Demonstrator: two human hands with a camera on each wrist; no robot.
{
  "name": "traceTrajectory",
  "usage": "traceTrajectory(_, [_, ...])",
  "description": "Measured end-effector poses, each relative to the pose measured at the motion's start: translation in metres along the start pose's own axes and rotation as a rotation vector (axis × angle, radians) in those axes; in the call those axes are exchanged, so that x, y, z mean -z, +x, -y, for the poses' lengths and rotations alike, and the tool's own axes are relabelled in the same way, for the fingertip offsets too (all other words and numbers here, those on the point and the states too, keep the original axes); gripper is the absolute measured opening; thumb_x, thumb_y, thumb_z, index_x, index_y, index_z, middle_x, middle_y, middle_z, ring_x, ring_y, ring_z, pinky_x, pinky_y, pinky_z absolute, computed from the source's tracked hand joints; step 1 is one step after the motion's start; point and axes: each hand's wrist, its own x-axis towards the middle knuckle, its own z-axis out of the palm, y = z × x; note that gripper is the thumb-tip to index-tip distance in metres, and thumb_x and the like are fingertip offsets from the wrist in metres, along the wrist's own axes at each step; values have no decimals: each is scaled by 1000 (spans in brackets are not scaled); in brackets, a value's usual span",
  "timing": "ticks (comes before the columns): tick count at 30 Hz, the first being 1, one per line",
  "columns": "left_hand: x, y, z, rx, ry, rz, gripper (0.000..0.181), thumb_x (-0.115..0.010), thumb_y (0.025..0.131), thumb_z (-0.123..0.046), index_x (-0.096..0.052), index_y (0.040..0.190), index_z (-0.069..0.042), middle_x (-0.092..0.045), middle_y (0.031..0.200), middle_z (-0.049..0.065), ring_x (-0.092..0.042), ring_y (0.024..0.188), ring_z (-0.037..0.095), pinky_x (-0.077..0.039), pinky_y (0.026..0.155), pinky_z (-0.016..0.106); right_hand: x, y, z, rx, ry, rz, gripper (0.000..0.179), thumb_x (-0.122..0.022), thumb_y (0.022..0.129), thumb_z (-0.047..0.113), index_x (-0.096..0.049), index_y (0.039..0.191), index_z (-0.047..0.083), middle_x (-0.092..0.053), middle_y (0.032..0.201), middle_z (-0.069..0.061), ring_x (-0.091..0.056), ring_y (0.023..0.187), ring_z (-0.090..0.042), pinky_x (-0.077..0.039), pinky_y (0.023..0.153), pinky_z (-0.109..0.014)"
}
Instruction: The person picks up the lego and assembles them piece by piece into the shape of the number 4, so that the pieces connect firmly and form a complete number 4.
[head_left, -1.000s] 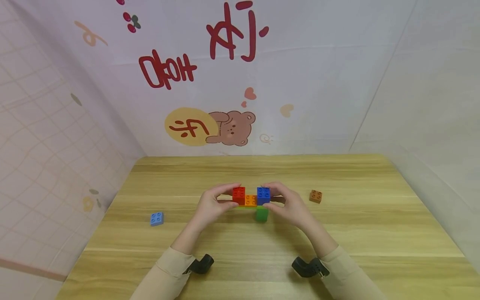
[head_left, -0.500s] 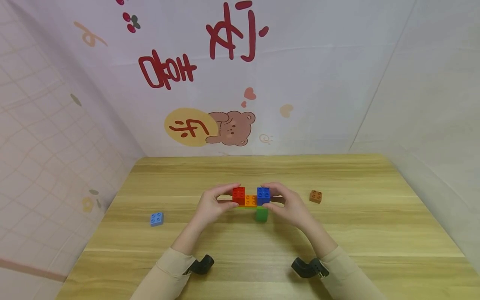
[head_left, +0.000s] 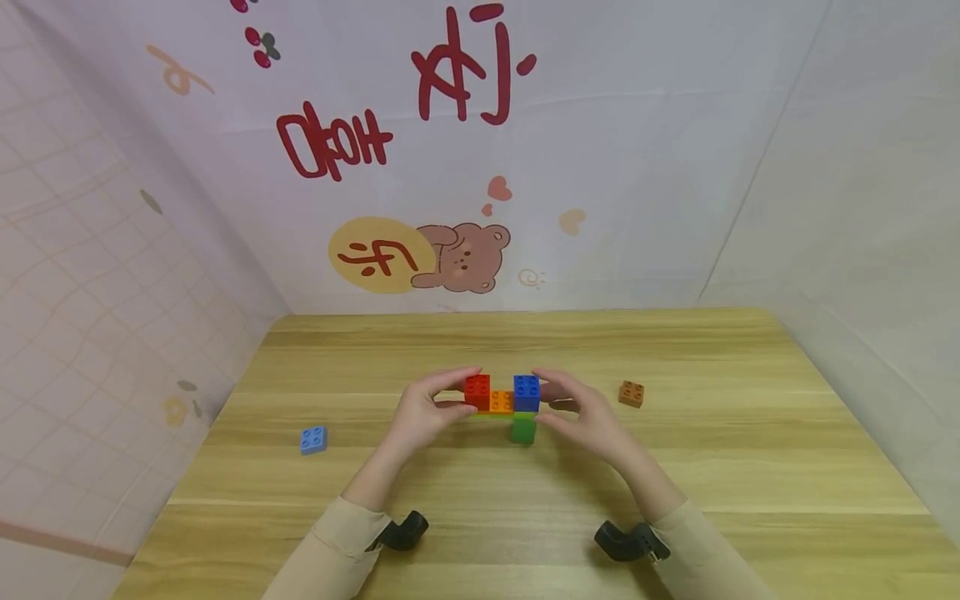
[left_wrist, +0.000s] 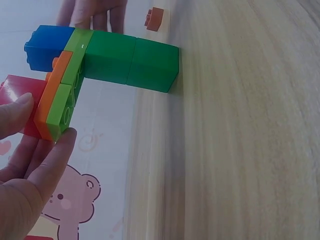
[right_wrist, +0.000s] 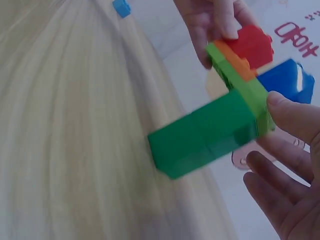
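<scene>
A toy brick build stands on the table. Its column is two stacked dark green bricks [left_wrist: 110, 57], carrying a lime green layer [left_wrist: 61, 102] that juts out to the left. Above that layer lies an orange piece [head_left: 502, 402], with a red brick [head_left: 477, 390] at its left end. A blue brick [head_left: 527, 393] sits on top at the right, above the column. My left hand [head_left: 422, 414] pinches the build at the red brick, thumb on the red side and a fingertip under the lime overhang. Beside the blue brick, my right hand [head_left: 588, 423] has its fingers loosely spread, thumb tip close to the lime edge.
A light blue brick [head_left: 313, 439] lies on the wooden table [head_left: 480, 500] to the left. To the right, behind my right hand, is a brown brick [head_left: 632, 393]. A white printed backdrop [head_left: 637, 167] rises behind the table.
My right hand has loosened from the blue brick and shifted slightly right, its fingers spreading away from it. My left hand and the build have stayed in place.
</scene>
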Motion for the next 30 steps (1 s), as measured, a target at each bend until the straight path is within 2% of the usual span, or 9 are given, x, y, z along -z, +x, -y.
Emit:
traceTrajectory(5, [-1,1,0,-2,-2,0,53,-76,80,11,-67,129,-6,-64,124,13,-60,111,30,-57,84,32,13,-14,-17,-12,17,-8,57,-76,86,2,-54,139,6,-67,118,-17,-64,107,-36,-53,89,-53])
traceTrajectory(9, [-2,1,1,-6,0,-1,53,-76,80,11,-67,129,-5,-64,124,13,-60,111,30,-57,84,32,25,-24,-27,-21,-31,-33,55,-75,85,-1,-55,137,3,-67,117,-19,-64,106,-38,-53,87,-56])
traceTrajectory(14, [-2,2,2,-14,-4,-1,53,-75,80,12,-65,130,-3,-64,125,13,-60,111,31,-57,83,32,43,-35,-16,-19,-93,-72,54,-74,82,-11,-55,132,-7,-66,112,-27,-63,101,-45,-51,83,-60])
traceTrajectory(17, [-2,1,3,-17,-1,-5,53,-75,80,12,-66,130,-5,-64,125,12,-61,110,29,-57,83,32,56,-41,-25,-18,-124,-104,54,-75,82,-8,-56,133,-4,-67,112,-24,-64,102,-41,-54,86,-51])
traceTrajectory(21, [-2,1,3,-33,27,-20,54,-76,79,11,-69,128,-12,-66,124,9,-62,108,26,-58,82,34,73,-48,-49,-29,-179,-136,55,-77,83,-3,-57,135,2,-68,113,-19,-65,100,-35,-54,88,-39])
traceTrajectory(26, [-2,1,4,-22,40,-22,54,-77,80,10,-69,128,-13,-66,124,6,-62,108,24,-57,82,33,90,-51,-55,-87,-263,-153,53,-77,85,2,-57,135,2,-68,115,-18,-63,103,-35,-52,92,-37])
traceTrajectory(30, [-2,1,2,6,23,-14,54,-76,80,10,-69,128,-13,-66,124,6,-62,109,25,-57,83,32,99,-52,-62,-143,-292,-148,52,-76,88,7,-56,135,-1,-65,122,-21,-60,112,-38,-49,94,-45])
